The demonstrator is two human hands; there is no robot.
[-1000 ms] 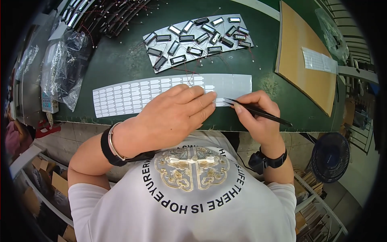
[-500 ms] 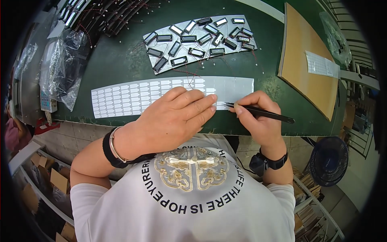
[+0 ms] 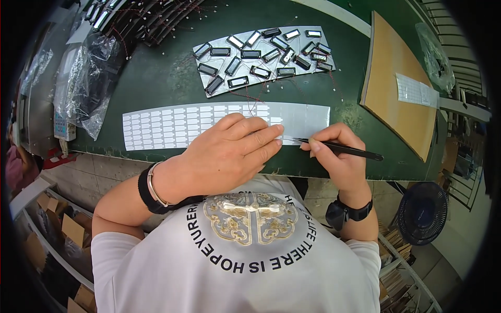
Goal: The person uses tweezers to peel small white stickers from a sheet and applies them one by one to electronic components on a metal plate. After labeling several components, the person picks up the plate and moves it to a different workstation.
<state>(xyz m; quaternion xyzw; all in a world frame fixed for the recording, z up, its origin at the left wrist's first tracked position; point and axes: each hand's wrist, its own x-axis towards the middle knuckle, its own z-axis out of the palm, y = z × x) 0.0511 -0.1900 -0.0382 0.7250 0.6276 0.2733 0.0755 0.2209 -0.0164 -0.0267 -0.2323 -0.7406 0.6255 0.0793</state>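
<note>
A sheet of small white labels [image 3: 180, 113] lies across the near part of the green table, its right end bare grey backing. My left hand [image 3: 224, 156] rests flat on it with fingers stretched out, hiding part of the rows. In my right hand [image 3: 342, 154] a pair of black tweezers [image 3: 355, 151] is pinched between thumb and fingers. The tweezers' tips are at the sheet's lower right edge, just beside my left fingertips. Whether a label is between the tips is too small to tell.
Beyond the sheet lies a pale board [image 3: 245, 73] with several small black wired parts [image 3: 250, 54]. More wired black parts [image 3: 156, 21] are heaped at the far left, near a clear plastic bag [image 3: 86, 83]. A brown cardboard sheet [image 3: 389, 88] lies at the right; a fan [image 3: 424, 213] stands below.
The tweezers' tips have shifted slightly right along the sheet's lower edge. My left hand stays in place on the labels. The whole view has moved a little.
</note>
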